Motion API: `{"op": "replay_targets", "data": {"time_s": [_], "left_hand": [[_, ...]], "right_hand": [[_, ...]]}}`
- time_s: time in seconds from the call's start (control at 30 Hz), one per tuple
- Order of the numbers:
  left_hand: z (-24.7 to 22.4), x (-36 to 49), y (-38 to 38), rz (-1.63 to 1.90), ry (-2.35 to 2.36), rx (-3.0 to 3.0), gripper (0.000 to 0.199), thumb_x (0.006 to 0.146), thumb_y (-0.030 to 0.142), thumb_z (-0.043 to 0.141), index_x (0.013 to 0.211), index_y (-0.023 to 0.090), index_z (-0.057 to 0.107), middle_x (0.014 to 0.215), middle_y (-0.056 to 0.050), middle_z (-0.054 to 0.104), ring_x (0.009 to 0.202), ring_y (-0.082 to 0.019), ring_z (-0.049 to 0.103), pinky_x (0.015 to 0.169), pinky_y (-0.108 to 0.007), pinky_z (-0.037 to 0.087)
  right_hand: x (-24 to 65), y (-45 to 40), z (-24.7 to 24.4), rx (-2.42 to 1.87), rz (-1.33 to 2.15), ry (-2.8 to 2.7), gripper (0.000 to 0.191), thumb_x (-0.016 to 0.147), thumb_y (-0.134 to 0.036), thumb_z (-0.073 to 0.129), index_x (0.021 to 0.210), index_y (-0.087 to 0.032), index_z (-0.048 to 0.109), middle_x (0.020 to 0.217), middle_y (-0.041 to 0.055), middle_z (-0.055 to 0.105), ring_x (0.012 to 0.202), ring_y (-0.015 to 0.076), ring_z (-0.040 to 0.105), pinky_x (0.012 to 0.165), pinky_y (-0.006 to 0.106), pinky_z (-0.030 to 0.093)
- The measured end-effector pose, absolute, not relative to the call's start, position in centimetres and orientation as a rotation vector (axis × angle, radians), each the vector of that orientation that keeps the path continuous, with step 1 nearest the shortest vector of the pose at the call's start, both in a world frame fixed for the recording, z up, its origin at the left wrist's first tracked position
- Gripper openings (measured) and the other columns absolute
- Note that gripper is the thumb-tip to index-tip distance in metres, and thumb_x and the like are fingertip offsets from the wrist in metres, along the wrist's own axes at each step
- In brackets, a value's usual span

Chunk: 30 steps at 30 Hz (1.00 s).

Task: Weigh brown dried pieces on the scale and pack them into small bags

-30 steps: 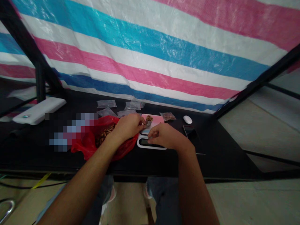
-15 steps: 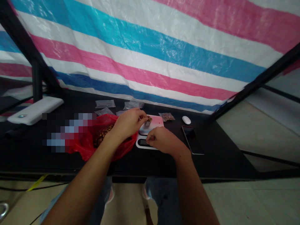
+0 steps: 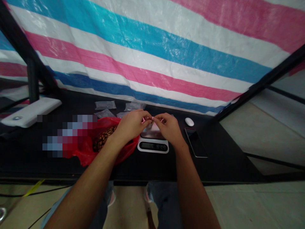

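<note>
- Your left hand point(image 3: 130, 125) and your right hand point(image 3: 169, 128) meet at the centre of the frame, just above a kitchen scale point(image 3: 152, 146).
- Both grips are closed: the fingertips of your left hand point(image 3: 149, 116) pinch against the fingertips of your right hand point(image 3: 156, 119). Whatever lies between them is hidden.
- A pink piece point(image 3: 143, 120) shows in slivers on either side of your fingers, directly over the scale. Your hands cover most of it, so its shape is hard to tell.
- The scale has a white rim and a dark display facing you. A shiny grey surface shows on top of it, below your fingers.
- Left of the scale, touching it, a red plastic bag point(image 3: 126, 152) lies open under your left wrist, holding a heap of small brown nuts point(image 3: 103, 140).
- Farther up, near the back edge of the black table point(image 3: 214, 159), lie several small see-through plastic bags point(image 3: 105, 105).
- To the right are a white computer mouse point(image 3: 189, 121) and a black phone point(image 3: 195, 143).
- At the upper left of the table sits a flat white box point(image 3: 30, 111), and next to it is a blurred patch.
- A striped pink, blue and white tarp point(image 3: 152, 57) fills the top of the frame.
</note>
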<state>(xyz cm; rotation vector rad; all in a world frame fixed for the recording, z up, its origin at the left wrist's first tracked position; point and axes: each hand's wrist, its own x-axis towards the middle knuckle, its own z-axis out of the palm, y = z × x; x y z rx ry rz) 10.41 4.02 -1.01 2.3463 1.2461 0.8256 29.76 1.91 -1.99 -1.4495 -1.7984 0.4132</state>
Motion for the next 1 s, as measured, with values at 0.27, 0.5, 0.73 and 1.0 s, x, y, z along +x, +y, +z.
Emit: {"op": "replay_targets", "data": {"time_s": [0.27,0.5,0.73,1.0], "left_hand": [[0.3,7.8,3.1,1.065,1.202,2.258,0.024,0.099,0.033,0.060,0.105,0.021,0.080,0.110,-0.005,0.081,0.097,-0.022,0.073,0.085,-0.034,0.053],[-0.5,7.1,2.8,0.997,1.196,2.265,0.027,0.100,0.034,0.057,0.104,0.021,0.079,0.110,-0.006,0.081,0.101,-0.024,0.073,0.089,-0.035,0.054],[-0.9,5.9,3.2,0.917,1.285,2.286,0.031,0.101,0.038,0.054,0.109,0.022,0.079,0.118,-0.008,0.081,0.108,-0.026,0.074,0.097,-0.038,0.055],[-2.3,5.9,3.9,0.815,1.229,2.342,0.031,0.100,0.034,0.051,0.107,0.021,0.079,0.113,-0.008,0.082,0.105,-0.026,0.075,0.094,-0.037,0.055]], "right_hand": [[29.2,2.6,-2.5,-1.454,0.426,-1.810,0.018,0.096,-0.023,0.066,0.096,-0.019,0.083,0.095,0.0071,0.078,0.084,0.0191,0.067,0.082,0.032,0.050],[29.8,2.3,-1.9,-1.413,0.408,-1.718,0.025,0.097,-0.030,0.061,0.100,-0.017,0.082,0.104,0.0098,0.080,0.094,0.0221,0.071,0.087,0.033,0.053],[32.2,2.8,-3.8,-1.434,0.433,-1.514,0.038,0.096,-0.028,0.048,0.122,-0.015,0.072,0.102,0.0104,0.079,0.091,0.0222,0.073,0.087,0.036,0.056],[36.3,3.2,-5.2,-1.517,0.176,-1.397,0.041,0.086,-0.019,0.047,0.118,-0.015,0.073,0.112,0.0154,0.080,0.108,0.0277,0.074,0.105,0.047,0.055]]}}
